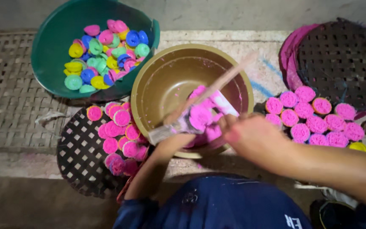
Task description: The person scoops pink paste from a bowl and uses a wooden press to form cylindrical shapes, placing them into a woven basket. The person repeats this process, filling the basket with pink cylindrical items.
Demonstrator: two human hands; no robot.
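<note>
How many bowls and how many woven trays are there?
Green bowl: 1
Tan bowl: 1
Dark woven trays, one at the left and one at the right: 2
Total: 4

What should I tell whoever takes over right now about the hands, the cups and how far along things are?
Left hand: under the tan bowl's near rim, holding a small cup heaped with pink powder.
Right hand: gripping a stick that slants up across the bowl; blurred, so the exact grip is unclear.
Done: pink-filled cups sit on the black lattice tray at left and in a cluster at right.
Left: the green tub holds many empty coloured cups; pink powder remains in the bowl.
</note>
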